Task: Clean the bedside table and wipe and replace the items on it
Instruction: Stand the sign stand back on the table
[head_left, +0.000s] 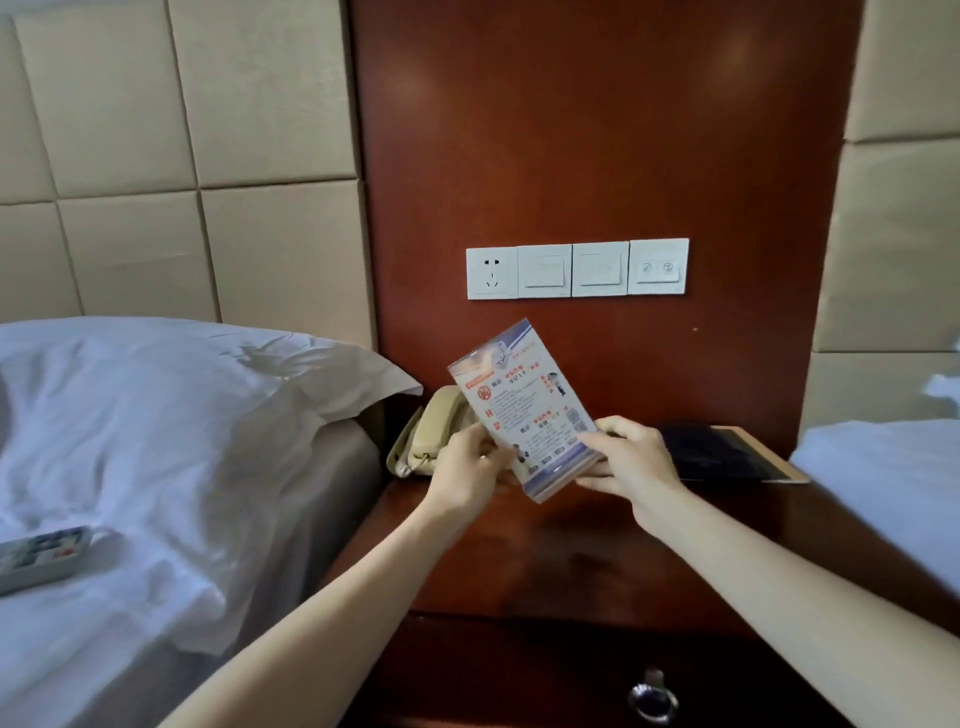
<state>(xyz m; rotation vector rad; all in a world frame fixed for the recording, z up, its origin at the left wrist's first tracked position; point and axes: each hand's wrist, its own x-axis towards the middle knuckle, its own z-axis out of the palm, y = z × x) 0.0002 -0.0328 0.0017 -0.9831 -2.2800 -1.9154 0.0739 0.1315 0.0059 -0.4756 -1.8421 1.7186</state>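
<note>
Card (524, 410) tilted, held above desk (571, 561) rear centre. Left hand (470, 465) grips card's left edge, right hand (631, 457) its lower right. Phone (434, 436) desk rear-left; folder (722, 449) desk rear-right.

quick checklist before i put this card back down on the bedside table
1. Grip on card: ok, left hand and right hand both hold its lower part.
2. Landing spot on bedside table: ok, bare wood shows below the card.
3. Path past telephone and dark folder: ok, both sit at the back.
4. Card wiped: cannot tell.
5. A cloth at hand: not ok, none in view.
</note>
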